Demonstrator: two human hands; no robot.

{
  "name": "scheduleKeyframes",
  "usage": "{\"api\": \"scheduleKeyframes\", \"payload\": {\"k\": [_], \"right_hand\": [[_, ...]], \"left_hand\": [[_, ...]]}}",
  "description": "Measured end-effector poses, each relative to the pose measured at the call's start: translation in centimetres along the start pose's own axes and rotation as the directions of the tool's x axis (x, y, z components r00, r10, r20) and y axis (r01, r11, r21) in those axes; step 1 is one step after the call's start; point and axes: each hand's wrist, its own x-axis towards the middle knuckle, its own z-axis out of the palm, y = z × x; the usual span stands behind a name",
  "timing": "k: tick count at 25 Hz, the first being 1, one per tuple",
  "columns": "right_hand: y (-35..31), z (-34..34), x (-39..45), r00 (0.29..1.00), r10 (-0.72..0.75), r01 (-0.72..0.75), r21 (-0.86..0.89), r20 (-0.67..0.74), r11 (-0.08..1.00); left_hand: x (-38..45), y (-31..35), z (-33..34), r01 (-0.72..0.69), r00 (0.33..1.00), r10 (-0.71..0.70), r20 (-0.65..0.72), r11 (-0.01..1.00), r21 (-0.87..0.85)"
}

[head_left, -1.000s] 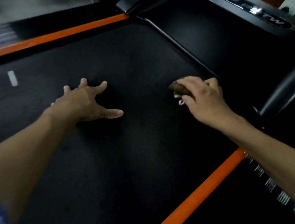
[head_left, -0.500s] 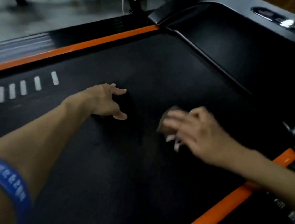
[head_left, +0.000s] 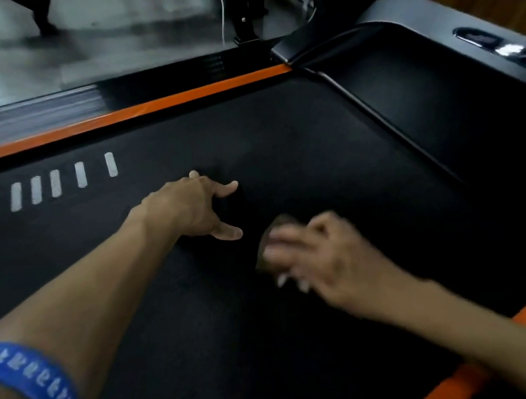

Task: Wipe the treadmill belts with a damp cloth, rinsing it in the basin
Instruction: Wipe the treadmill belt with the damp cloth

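**Inspection: both hands on the treadmill belt, cloth under the right**

Right hand: nearest the camera, motion-blurred. Fingers curled over a brownish cloth, gripping it against the treadmill belt. The cloth shows only at the fingertips, at mid-belt; its shape cannot be made out through the blur.

Left hand: just beyond and to the left, apart from the cloth. Fingers spread and lightly bent, tips and thumb resting on the belt; it holds nothing. A blue wristband sits high on the left forearm.

Change against half a second ago: the right hand and cloth sit closer to the left hand, the gap between them narrower. The left hand keeps its braced pose. More of the white dash markings on the belt come into view.

Surface and room: the belt is black and matte, bordered by an orange side strip on the far side and another at the near right. A black motor cover rises at the right. Beyond lie a pale, glossy floor and a black equipment frame.
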Motion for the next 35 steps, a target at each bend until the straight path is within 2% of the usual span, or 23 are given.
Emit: {"api": "scheduleKeyframes", "payload": {"k": [1, 3, 4, 5, 6, 9, 11, 12, 14, 17, 18, 19, 20, 22, 23, 25, 26, 27, 29, 30, 31, 33, 35], "right_hand": [[2.9, 0.2, 1.1, 0.978, 0.187, -0.191, -0.041, -0.091, 0.981], [7.3, 0.0, 3.0, 0.794, 0.591, -0.601, -0.035, -0.141, 0.799], [7.8, 0.4, 3.8, 0.717, 0.686, -0.694, -0.041, -0.122, 0.719], [6.7, 0.9, 4.5, 0.715, 0.691, -0.698, -0.044, -0.102, 0.715], [4.4, 1.4, 5.2, 0.759, 0.646, -0.649, -0.017, -0.084, 0.761], [-2.1, 2.8, 4.5, 0.951, 0.308, -0.306, 0.078, -0.021, 0.949], [0.8, 2.5, 4.6, 0.984, 0.178, -0.176, 0.080, -0.011, 0.981], [3.5, 2.3, 5.2, 0.979, 0.202, -0.201, 0.034, -0.017, 0.979], [9.4, 2.3, 6.7, 0.912, 0.404, -0.409, -0.075, -0.072, 0.909], [11.4, 2.5, 10.0, 0.620, 0.776, -0.784, -0.131, -0.114, 0.607], [9.6, 2.4, 11.0, 0.604, 0.792, -0.792, -0.170, -0.085, 0.586], [7.3, 2.5, 11.7, 0.645, 0.761, -0.759, -0.163, -0.060, 0.631], [5.0, 2.7, 12.0, 0.738, 0.671, -0.674, -0.104, -0.068, 0.731], [2.0, 3.8, 10.6, 0.920, 0.390, -0.388, 0.058, -0.030, 0.920], [2.4, 3.9, 10.2, 0.970, 0.244, -0.243, 0.107, 0.010, 0.964], [6.3, 3.4, 10.8, 0.996, 0.085, -0.086, 0.065, 0.014, 0.994], [8.4, 3.3, 11.4, 0.986, 0.164, -0.164, 0.002, -0.006, 0.986], [10.3, 3.1, 11.9, 0.943, 0.330, -0.331, -0.038, -0.032, 0.943], [11.9, 3.0, 13.2, 0.685, 0.725, -0.728, -0.014, -0.072, 0.686], [10.8, 3.1, 14.5, 0.580, 0.811, -0.813, 0.002, -0.072, 0.582], [8.8, 3.4, 15.9, 0.565, 0.824, -0.825, 0.001, -0.042, 0.565], [4.1, 4.3, 17.9, 0.737, 0.675, -0.676, 0.045, 0.035, 0.735], [2.8, 5.3, 18.1, 0.911, 0.399, -0.413, 0.177, 0.108, 0.894]], "left_hand": [[0.2, -0.2, 0.1, 0.008, 1.000, -0.008, 0.004, 1.000, 0.003], [0.5, -0.3, 0.3, 0.021, 1.000, -0.021, 0.005, 1.000, 0.013], [0.6, -0.3, 0.3, 0.025, 1.000, -0.025, 0.001, 1.000, 0.009], [0.6, -0.4, 0.3, 0.025, 1.000, -0.025, -0.001, 1.000, -0.001], [0.6, -0.4, 0.4, 0.023, 1.000, -0.023, -0.001, 1.000, -0.017], [0.8, -1.0, 0.9, 0.015, 1.000, -0.015, 0.007, 0.998, -0.057], [1.0, -1.2, 1.0, 0.013, 1.000, -0.013, 0.000, 0.998, -0.062], [0.9, -1.2, 1.0, 0.014, 1.000, -0.015, -0.008, 0.998, -0.058], [0.5, -1.0, 0.9, 0.023, 0.999, -0.024, -0.025, 0.999, -0.045], [0.2, -0.7, 0.4, 0.061, 0.998, -0.061, -0.008, 0.998, -0.034], [0.3, -0.7, 0.1, 0.105, 0.994, -0.105, 0.010, 0.993, -0.046], [0.3, -0.6, -0.2, 0.161, 0.987, -0.158, 0.037, 0.985, -0.064], [0.3, -0.6, -0.4, 0.206, 0.978, -0.201, 0.063, 0.975, -0.080], [0.5, -0.7, -0.1, 0.224, 0.973, -0.217, 0.077, 0.969, -0.102], [0.6, -0.9, 0.1, 0.216, 0.976, -0.209, 0.066, 0.970, -0.115], [0.4, -1.2, 0.5, 0.193, 0.981, -0.190, 0.036, 0.972, -0.133], [0.3, -1.5, 0.6, 0.186, 0.983, -0.185, 0.022, 0.973, -0.137], [0.1, -1.6, 0.7, 0.185, 0.983, -0.186, 0.012, 0.973, -0.139], [-0.2, -1.7, 1.1, 0.179, 0.983, -0.183, -0.019, 0.977, -0.117], [-0.3, -1.7, 1.2, 0.181, 0.982, -0.186, -0.027, 0.977, -0.114], [-0.3, -1.8, 1.3, 0.182, 0.982, -0.186, -0.026, 0.976, -0.121], [-0.6, -2.2, 0.9, 0.154, 0.987, -0.156, -0.021, 0.984, -0.085], [-1.0, -3.8, 0.3, 0.088, 0.996, -0.087, -0.027, 0.996, 0.028]]}}
